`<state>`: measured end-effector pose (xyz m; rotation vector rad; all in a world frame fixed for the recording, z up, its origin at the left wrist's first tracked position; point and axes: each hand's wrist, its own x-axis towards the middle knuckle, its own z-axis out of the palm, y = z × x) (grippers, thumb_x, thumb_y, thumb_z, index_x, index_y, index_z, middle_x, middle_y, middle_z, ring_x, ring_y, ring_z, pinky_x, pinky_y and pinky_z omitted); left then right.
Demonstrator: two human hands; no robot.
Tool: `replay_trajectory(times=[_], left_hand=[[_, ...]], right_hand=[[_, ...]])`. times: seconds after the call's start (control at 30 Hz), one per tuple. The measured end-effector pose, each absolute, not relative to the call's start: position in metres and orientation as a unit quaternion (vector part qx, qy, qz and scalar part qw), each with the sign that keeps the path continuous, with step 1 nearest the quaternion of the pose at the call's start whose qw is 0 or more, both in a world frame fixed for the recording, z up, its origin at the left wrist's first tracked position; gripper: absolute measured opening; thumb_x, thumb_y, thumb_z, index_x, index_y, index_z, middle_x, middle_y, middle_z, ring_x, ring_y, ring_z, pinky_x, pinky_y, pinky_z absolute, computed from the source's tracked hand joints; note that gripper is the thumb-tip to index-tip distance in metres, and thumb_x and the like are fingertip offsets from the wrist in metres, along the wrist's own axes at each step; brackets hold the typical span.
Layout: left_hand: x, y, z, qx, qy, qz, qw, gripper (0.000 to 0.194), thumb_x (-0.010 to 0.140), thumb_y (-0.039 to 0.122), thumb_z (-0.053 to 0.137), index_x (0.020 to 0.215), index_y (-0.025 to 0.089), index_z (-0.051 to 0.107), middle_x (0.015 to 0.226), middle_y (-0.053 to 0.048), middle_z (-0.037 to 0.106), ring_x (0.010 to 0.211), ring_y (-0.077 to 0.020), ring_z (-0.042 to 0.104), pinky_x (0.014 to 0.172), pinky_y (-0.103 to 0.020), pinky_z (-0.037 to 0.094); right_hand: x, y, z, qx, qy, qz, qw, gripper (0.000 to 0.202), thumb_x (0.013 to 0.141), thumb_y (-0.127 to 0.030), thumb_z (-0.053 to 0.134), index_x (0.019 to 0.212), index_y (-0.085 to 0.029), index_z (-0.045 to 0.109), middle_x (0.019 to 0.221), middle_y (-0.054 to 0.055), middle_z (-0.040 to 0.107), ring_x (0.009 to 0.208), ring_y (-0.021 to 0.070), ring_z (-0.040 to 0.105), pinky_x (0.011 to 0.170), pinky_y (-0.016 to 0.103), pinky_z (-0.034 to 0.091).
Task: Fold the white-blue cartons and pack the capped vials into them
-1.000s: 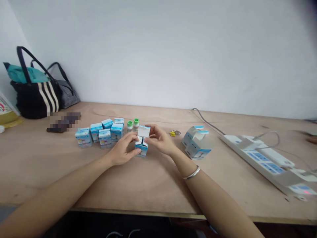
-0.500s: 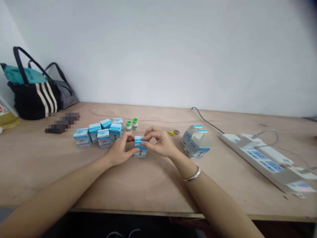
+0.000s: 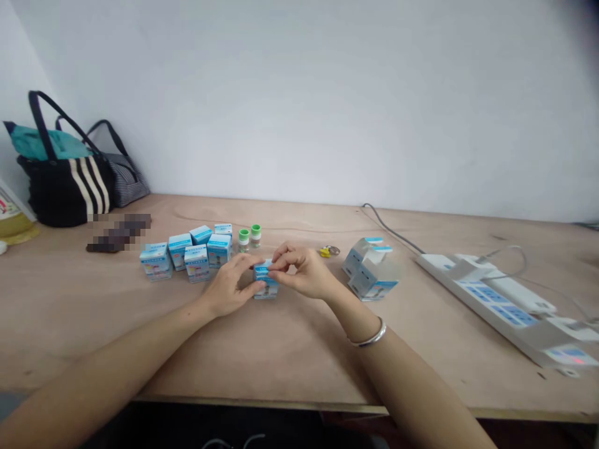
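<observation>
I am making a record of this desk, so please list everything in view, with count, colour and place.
Held box: 1, blue-white, between the hands
Boxes: 6, blue-white, left of the hands
Vials: 2, green caps, behind the hands
Open packaging: count unclear, blue-white and grey, right
Key ring: 1, yellow and silver, centre right
Power strip: 1, white, far right, plugs in
Bags: 2, black striped and grey striped, far left
Teal cloth: 1, in black bag
Bottle: 1, yellowish, left edge
Pixelated object: 1, dark, left
Table: 1, light brown
Wall: white, behind
Bracelet: 1, silver, right wrist
Left hand, right hand: at held box
</observation>
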<state>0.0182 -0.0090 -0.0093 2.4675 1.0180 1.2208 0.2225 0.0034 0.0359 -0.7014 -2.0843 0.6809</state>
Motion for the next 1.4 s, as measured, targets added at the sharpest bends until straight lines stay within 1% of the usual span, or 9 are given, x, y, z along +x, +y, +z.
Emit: replay_trajectory(times=[0.3,0.4,0.53,0.63,0.73,0.83,0.97,1.17,1.4], left_hand=[[0.018,-0.008,-0.010,0.849,0.342,0.399,0.052,0.033,0.079,0.033,0.059,0.110,0.022,0.056,0.116,-0.009,0.056,0.108,-0.0222,0.055,0.093,-0.038,0.045],[0.018,-0.009,-0.004,0.861,0.346,0.372,-0.001,0.032,0.077,0.036,0.062,0.105,0.022,0.057,0.116,-0.010,0.058,0.111,-0.0253,0.052,0.099,-0.045,0.036],[0.013,-0.015,0.010,0.873,0.364,0.316,-0.076,0.028,0.077,0.039,0.059,0.099,0.022,0.060,0.105,-0.008,0.063,0.104,-0.0271,0.055,0.105,-0.056,0.018],[0.002,-0.019,0.021,0.882,0.365,0.272,-0.125,0.029,0.074,0.040,0.059,0.098,0.024,0.062,0.095,-0.006,0.064,0.098,-0.0270,0.056,0.104,-0.059,0.015],[-0.012,-0.020,0.029,0.872,0.389,0.257,-0.148,0.032,0.070,0.039,0.062,0.100,0.028,0.063,0.088,-0.005,0.064,0.094,-0.0281,0.056,0.101,-0.061,0.017],[-0.025,-0.015,0.030,0.853,0.426,0.254,-0.160,0.032,0.068,0.039,0.062,0.098,0.029,0.063,0.087,-0.005,0.064,0.096,-0.0298,0.054,0.101,-0.064,0.015],[-0.035,-0.008,0.029,0.841,0.454,0.237,-0.175,0.032,0.067,0.040,0.062,0.097,0.029,0.063,0.088,-0.005,0.064,0.098,-0.0299,0.053,0.101,-0.065,0.012],[-0.039,-0.005,0.028,0.837,0.459,0.223,-0.195,0.033,0.067,0.041,0.062,0.097,0.029,0.063,0.091,-0.005,0.064,0.099,-0.0304,0.052,0.101,-0.067,0.005],[-0.045,0.000,0.027,0.836,0.467,0.200,-0.209,0.034,0.068,0.042,0.061,0.099,0.028,0.062,0.093,-0.005,0.063,0.101,-0.0302,0.052,0.102,-0.064,0.012]], right_hand=[[0.228,0.002,0.045,-0.228,-0.908,0.169,0.308,0.010,0.074,-0.028,0.068,0.077,-0.018,0.068,0.093,0.007,0.060,0.085,0.0167,0.059,0.078,0.031,0.048],[0.229,0.004,0.044,-0.207,-0.915,0.170,0.300,0.014,0.074,-0.032,0.069,0.080,-0.019,0.067,0.101,0.008,0.058,0.093,0.0181,0.057,0.079,0.030,0.048],[0.231,0.009,0.041,-0.314,-0.886,0.130,0.315,0.022,0.077,-0.039,0.064,0.085,-0.019,0.067,0.095,0.008,0.059,0.076,0.0150,0.057,0.065,0.027,0.046],[0.235,0.013,0.036,-0.490,-0.815,0.024,0.309,0.018,0.077,-0.034,0.065,0.070,-0.017,0.063,0.074,0.006,0.059,0.072,0.0193,0.058,0.077,0.041,0.042],[0.242,0.016,0.030,-0.624,-0.717,-0.046,0.308,0.030,0.070,-0.026,0.072,0.051,-0.017,0.050,0.060,0.008,0.055,0.089,0.0329,0.057,0.089,0.061,0.024],[0.250,0.017,0.030,-0.671,-0.669,-0.051,0.315,0.041,0.063,-0.020,0.076,0.044,-0.019,0.039,0.063,0.014,0.057,0.105,0.0431,0.048,0.089,0.071,0.009],[0.258,0.017,0.041,-0.704,-0.642,-0.060,0.299,0.033,0.061,-0.017,0.075,0.047,-0.017,0.046,0.081,0.020,0.061,0.116,0.0478,0.036,0.083,0.077,0.011],[0.270,0.013,0.055,-0.747,-0.616,-0.158,0.194,0.021,0.069,-0.032,0.072,0.081,-0.016,0.067,0.113,0.021,0.053,0.117,0.0445,0.034,0.081,0.073,0.026],[0.277,0.012,0.065,-0.788,-0.579,-0.170,0.121,0.042,0.077,-0.039,0.063,0.104,-0.007,0.059,0.113,0.025,0.049,0.107,0.0386,0.047,0.076,0.048,0.044]])
